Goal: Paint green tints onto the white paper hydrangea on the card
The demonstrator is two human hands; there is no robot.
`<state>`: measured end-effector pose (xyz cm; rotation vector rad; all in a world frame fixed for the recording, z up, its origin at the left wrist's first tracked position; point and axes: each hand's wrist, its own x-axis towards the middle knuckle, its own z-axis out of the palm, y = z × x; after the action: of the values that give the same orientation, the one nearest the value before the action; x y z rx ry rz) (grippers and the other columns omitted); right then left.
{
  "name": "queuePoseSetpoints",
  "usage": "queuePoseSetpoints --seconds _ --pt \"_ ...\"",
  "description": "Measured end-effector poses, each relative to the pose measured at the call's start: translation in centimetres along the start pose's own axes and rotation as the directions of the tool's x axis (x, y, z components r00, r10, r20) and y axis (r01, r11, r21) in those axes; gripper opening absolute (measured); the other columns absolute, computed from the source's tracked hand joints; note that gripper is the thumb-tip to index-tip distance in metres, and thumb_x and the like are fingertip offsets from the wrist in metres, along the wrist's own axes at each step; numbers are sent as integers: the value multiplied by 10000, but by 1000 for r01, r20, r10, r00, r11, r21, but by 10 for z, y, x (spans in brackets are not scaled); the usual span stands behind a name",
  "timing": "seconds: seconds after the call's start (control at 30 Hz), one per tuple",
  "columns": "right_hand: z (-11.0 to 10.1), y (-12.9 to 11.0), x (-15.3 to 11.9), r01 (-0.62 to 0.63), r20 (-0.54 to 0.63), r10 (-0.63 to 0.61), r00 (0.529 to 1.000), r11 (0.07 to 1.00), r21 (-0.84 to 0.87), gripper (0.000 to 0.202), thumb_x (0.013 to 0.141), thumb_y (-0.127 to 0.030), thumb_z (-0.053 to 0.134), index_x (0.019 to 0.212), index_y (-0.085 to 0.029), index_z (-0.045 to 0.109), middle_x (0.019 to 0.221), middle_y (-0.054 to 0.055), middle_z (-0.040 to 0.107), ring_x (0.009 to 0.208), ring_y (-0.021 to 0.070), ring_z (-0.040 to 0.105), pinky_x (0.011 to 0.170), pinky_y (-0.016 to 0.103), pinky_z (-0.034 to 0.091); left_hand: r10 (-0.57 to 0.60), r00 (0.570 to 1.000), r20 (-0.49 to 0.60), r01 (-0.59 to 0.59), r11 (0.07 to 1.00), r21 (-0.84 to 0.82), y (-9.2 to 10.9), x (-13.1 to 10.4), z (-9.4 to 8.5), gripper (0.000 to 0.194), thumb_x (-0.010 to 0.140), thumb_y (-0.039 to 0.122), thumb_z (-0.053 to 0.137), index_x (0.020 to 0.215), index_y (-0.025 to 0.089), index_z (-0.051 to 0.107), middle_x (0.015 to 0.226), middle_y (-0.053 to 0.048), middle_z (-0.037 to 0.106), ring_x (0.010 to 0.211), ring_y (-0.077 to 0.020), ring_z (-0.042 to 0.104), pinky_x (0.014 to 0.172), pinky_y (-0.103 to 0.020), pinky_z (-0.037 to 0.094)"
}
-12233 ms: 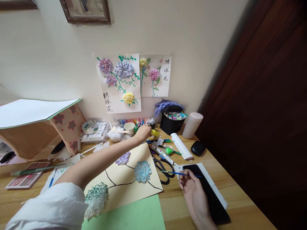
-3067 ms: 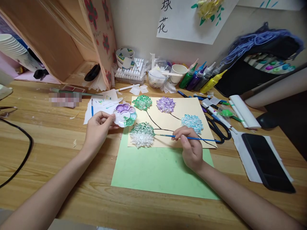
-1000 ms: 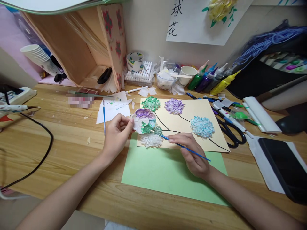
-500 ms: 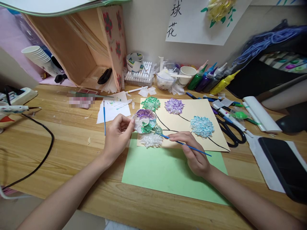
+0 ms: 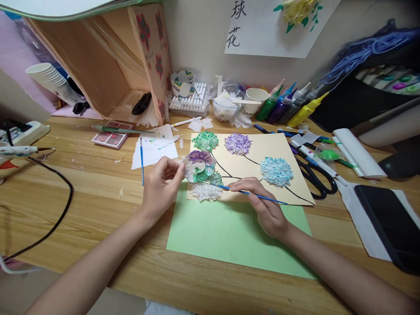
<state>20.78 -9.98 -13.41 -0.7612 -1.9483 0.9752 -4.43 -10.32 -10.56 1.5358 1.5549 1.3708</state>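
A small round paint palette (image 5: 193, 162), smeared with purple, green and teal, is pinched in my left hand (image 5: 162, 186) above the left part of the cream card (image 5: 244, 170). My right hand (image 5: 262, 205) grips a thin blue paintbrush (image 5: 249, 193), its tip just below the palette by the white flower. On the card are raised paper flowers: green (image 5: 205, 141), purple (image 5: 238, 143), light blue (image 5: 276, 171) and white (image 5: 206, 191). Another greenish flower (image 5: 215, 178) is partly hidden behind the palette. Black drawn stems run between them. Beneath the card lies a green sheet (image 5: 236, 236).
Black-handled scissors (image 5: 316, 181) and a phone (image 5: 389, 223) lie to the right. Paint bottles (image 5: 278, 105), a paper cup (image 5: 256, 98) and a marker box (image 5: 190, 103) line the back. At left are another brush (image 5: 142, 162), stained paper (image 5: 155, 151) and a black cable (image 5: 65, 210).
The brush tip has moved down and slightly left, off the palette's green paint to just below it. My left hand still holds the palette in nearly the same place.
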Motion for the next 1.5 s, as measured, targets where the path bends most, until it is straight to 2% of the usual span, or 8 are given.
queuePoseSetpoints --seconds 0.37,0.47,0.53,0.63,0.73,0.83,1.27,1.5 --pt "1 -1 2 -16 -45 17 999 1000 7 316 976 -244 333 1143 -290 598 1094 23 665 1066 178 554 921 333 419 34 999 0 -34 999 27 -1 -1 1 157 839 250 621 735 207 512 687 5 627 623 -129 646 597 -256 554" --pt "2 0 0 27 -151 -21 988 999 36 304 964 -244 359 1106 -272 627 1039 35 685 1016 188 587 854 342 446 42 999 -3 -42 999 28 -1 0 0 143 834 239 626 740 204 524 691 10 628 627 -123 649 608 -247 553" --pt "3 0 0 54 -307 -13 952 991 124 283 950 -254 384 1032 -253 656 962 44 689 941 199 615 756 340 457 44 999 -18 -44 999 27 -1 1 -2 137 826 243 637 743 202 537 690 15 630 629 -118 650 611 -237 552" --pt "2 -1 3 53 -524 104 845 960 276 232 922 -262 433 876 -221 657 814 36 669 780 184 639 609 304 424 24 998 -59 -23 1000 14 -1 5 -5 148 814 271 655 742 197 550 691 18 641 631 -116 654 612 -227 554" --pt "-1 0 9 -25 -614 248 749 937 349 220 913 -284 465 768 -197 606 706 14 629 652 147 629 548 268 399 2 994 -112 -1 1000 8 0 9 -8 168 802 297 670 728 197 557 671 24 638 613 -114 654 596 -216 554" --pt "-3 4 14 -85 -631 324 705 922 378 246 917 -329 470 736 -194 568 675 -2 590 616 124 607 545 250 402 -6 991 -133 6 1000 2 -1 12 -9 182 788 314 688 716 206 559 658 27 642 596 -115 654 583 -211 553" --pt "-3 7 11 -250 -528 383 758 918 307 284 933 -406 454 786 -200 583 732 12 604 677 133 611 607 262 437 -6 992 -122 12 999 46 -1 11 -7 226 784 367 695 703 223 541 650 25 638 593 -125 649 562 -226 545" --pt "-3 7 10 -216 -570 368 734 923 318 272 944 -374 443 779 -202 574 729 -1 584 669 120 610 597 255 419 2 993 -119 2 999 33 -1 11 -7 220 791 351 692 705 219 539 649 23 641 590 -117 646 569 -216 543"
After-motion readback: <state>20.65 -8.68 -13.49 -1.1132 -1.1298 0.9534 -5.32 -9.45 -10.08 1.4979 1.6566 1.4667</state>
